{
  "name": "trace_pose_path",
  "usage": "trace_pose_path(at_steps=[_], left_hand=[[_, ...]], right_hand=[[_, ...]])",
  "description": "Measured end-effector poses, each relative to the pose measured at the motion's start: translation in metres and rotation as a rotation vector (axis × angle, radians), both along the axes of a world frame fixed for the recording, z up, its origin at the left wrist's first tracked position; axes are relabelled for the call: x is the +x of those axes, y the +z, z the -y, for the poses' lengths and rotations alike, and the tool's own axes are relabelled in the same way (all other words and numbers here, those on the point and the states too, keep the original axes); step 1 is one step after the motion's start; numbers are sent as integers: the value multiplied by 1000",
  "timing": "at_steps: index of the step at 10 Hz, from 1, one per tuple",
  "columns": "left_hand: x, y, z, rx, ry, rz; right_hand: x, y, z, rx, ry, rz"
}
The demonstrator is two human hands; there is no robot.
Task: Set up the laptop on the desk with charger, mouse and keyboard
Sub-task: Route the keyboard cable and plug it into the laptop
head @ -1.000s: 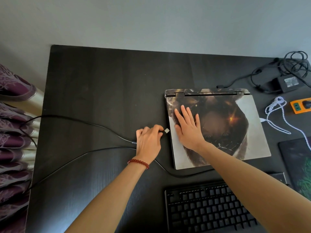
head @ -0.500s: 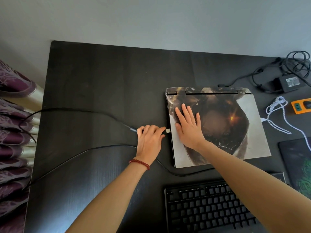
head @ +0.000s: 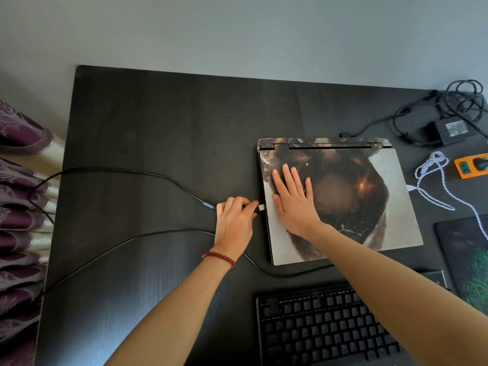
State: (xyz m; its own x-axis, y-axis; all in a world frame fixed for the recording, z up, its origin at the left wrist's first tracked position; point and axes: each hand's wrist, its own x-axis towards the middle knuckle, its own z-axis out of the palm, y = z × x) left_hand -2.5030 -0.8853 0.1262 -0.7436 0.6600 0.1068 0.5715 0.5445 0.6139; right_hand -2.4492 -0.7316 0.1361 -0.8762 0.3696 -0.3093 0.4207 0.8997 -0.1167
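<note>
USB plug at the laptop's left edge

Your left hand (head: pixel 233 223) pinches the USB plug (head: pixel 261 207) against the left side of the closed laptop (head: pixel 369 196) on the desk (head: pixel 158 128). Your right hand (head: pixel 294 204) lies flat, fingers spread, on its lid; the keyboard (head: pixel 322 328) sits just nearer you.

The left hand (head: pixel 233 223) lies knuckles up with its fingers curled in and pinched toward the right, forearm reaching up from the lower left. The right hand (head: pixel 294 204) is pressed flat, palm down, fingers spread and pointing away, its forearm coming from the lower right.
</note>
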Motion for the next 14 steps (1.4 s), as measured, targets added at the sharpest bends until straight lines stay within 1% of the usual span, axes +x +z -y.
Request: trace_pose_path(at_steps=[2, 3, 4, 5, 8, 9, 10, 13, 14], left_hand=[[2, 0, -1, 3, 10, 10], [3, -1, -1, 18, 26, 10], [3, -1, -1, 34, 30, 13], [2, -1, -1, 36, 26, 23], [2, -1, -1, 14, 15, 37], [2, -3, -2, 23, 40, 57], [2, -3, -2, 47, 88, 131], [-7, -5, -2, 69, 69, 240], [-9, -4, -3, 67, 41, 245]], right_hand=[[5, 2, -7, -7, 47, -34], [15, 3, -21, 31, 72, -49], [36, 2, -39, 59, -172, -56], [47, -2, -42, 89, -272, -31], [45, -7, -38, 133, -297, -57], [45, -8, -38, 140, -295, -58], [46, -9, -39, 145, -293, -57], [45, -10, -39, 155, -291, -58], [46, -11, -39, 156, -292, -59]])
